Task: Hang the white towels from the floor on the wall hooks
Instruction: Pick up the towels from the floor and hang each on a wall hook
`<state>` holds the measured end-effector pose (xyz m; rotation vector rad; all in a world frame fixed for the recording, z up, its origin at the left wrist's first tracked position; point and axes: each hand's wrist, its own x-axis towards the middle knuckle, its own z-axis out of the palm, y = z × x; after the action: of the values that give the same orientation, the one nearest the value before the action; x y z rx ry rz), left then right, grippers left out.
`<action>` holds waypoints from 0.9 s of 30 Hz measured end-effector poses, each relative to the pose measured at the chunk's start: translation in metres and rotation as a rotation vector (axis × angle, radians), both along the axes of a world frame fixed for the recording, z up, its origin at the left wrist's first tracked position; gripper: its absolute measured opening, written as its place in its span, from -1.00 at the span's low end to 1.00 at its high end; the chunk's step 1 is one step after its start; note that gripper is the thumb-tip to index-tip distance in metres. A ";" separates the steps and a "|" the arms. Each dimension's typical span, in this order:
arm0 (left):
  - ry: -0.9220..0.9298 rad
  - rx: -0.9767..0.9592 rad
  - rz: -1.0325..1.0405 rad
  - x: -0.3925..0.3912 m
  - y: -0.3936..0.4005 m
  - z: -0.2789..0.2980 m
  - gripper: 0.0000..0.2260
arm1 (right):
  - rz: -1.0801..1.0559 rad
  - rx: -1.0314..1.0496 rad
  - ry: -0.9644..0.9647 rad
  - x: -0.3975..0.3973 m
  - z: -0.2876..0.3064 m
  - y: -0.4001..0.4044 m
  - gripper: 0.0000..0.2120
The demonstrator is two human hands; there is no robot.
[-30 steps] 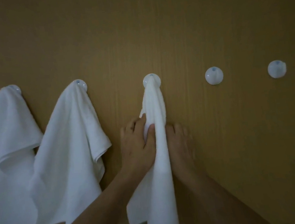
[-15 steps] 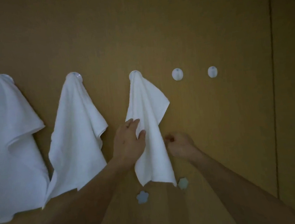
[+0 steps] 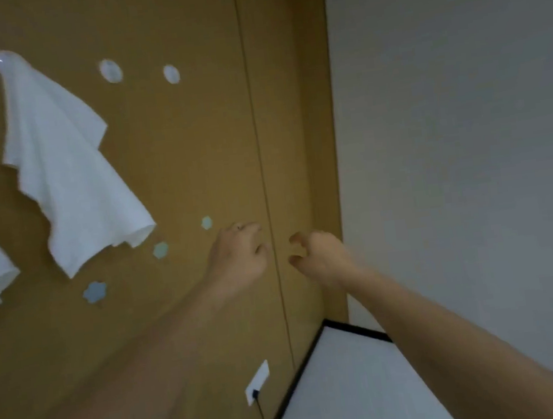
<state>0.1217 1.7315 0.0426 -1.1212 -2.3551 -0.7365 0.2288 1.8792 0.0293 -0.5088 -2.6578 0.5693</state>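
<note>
Now that both hands have let go, the towel [image 3: 67,171] hangs up-left of them on its hook [image 3: 4,59]; left hand [image 3: 239,258] and right hand [image 3: 318,256] loosely curled, empty; two free hooks [image 3: 110,70] above mean more towels to fetch.

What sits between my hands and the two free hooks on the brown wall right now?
Nothing visible. Both bare hooks sit uncovered up and left of the left hand and right hand, with only bare brown wall between. The hung towel drapes farther left. Neither hand holds a towel.
</note>
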 end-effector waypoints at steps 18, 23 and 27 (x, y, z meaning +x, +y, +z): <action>-0.171 -0.533 -0.945 0.608 0.313 -0.174 -0.50 | -0.991 -0.337 -0.222 0.696 -0.194 0.153 -0.40; -0.123 -0.678 -1.205 0.774 0.348 -0.210 -0.50 | -1.237 -0.474 -0.226 0.851 -0.229 0.143 -0.38; -0.116 -0.777 -1.384 0.879 0.374 -0.237 -0.49 | -1.417 -0.597 -0.174 0.939 -0.252 0.136 -0.38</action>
<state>1.0006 2.1052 -0.1945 -3.1518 -1.6159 -0.1584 1.1677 2.0148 -0.2230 -2.3100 -1.5020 0.7659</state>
